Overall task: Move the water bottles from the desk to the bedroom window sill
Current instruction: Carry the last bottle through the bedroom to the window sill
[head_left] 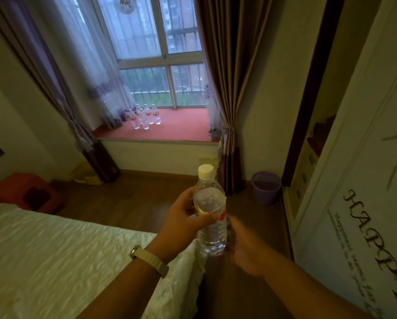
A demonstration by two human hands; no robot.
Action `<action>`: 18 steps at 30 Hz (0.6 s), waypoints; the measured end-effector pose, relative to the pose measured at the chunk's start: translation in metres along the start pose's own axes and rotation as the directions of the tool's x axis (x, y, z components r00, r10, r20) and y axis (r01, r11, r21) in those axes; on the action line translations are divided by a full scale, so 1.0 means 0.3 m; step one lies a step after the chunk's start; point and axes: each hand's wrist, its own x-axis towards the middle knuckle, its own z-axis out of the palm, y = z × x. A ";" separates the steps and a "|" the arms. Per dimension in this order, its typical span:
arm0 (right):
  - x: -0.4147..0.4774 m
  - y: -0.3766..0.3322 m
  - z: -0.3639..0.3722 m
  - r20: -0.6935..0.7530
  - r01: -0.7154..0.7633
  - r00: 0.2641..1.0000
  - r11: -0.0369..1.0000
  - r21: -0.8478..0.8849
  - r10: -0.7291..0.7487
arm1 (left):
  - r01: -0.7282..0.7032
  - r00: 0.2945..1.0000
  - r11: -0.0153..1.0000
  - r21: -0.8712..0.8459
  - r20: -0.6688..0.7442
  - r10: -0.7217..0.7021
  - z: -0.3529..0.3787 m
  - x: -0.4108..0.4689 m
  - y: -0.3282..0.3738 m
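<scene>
My left hand (183, 217) grips a clear water bottle (210, 203) with a white cap and a red label, held upright in front of me. My right hand (245, 245) is blurred, just to the right of the bottle's lower half, close to it or touching it; its fingers are hard to make out. Ahead, the red window sill (181, 127) carries several water bottles (145, 117) standing in a cluster at its left side. The rest of the sill's surface shows bare red cover.
A bed with a pale cover (66, 261) fills the lower left. A wardrobe door (354, 203) with lettering stands on the right. A purple bin (266, 187) sits on the wooden floor by the right curtain (229, 88). A red stool (25, 192) is at the left.
</scene>
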 end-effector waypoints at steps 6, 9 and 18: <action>0.249 -0.113 0.029 -0.017 -0.039 0.999 0.999 0.002 0.039 | 0.023 1.000 0.999 -0.036 -0.003 -0.023 -0.077 0.263 -0.110; 0.392 -0.188 0.051 -0.040 -0.041 0.998 0.999 -0.033 0.039 | 0.020 1.000 0.998 -0.063 -0.006 -0.021 -0.123 0.423 -0.168; 0.798 -0.484 0.171 -0.085 -0.067 0.995 0.991 -0.118 0.057 | 0.004 1.000 0.984 -0.177 -0.009 -0.005 -0.310 0.888 -0.212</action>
